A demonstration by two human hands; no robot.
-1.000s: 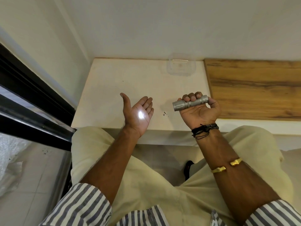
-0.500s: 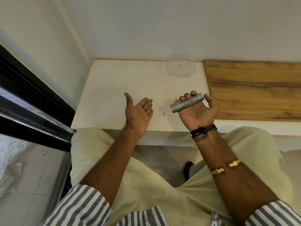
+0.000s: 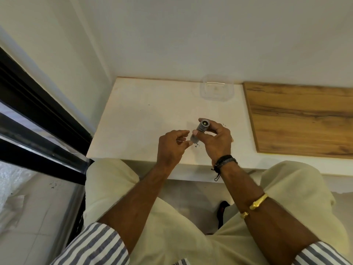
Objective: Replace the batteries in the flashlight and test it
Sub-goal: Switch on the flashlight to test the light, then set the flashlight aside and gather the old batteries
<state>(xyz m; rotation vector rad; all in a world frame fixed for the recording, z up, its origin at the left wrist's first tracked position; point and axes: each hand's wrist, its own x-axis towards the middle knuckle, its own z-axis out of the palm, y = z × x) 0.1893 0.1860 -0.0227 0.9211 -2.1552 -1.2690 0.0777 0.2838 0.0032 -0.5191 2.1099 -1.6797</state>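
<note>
Since earlier, flashlight (image 3: 201,129) swung upright above table's (image 3: 145,119) near edge, clasped in right hand (image 3: 216,139); left hand (image 3: 172,145), empty, fingers curled, closing in — testing step, likely switch-off next.

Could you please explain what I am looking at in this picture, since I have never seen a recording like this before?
There is no machine here: a camera worn on a person's head looks down at their own two bare hands. The right hand holds a small silver metal flashlight upright, one round end facing the camera. The left hand is half curled beside its lower end; whether it touches is unclear. Below lies a pale white tabletop, with an empty clear plastic container at the back and a brown wooden board to the right.
</note>
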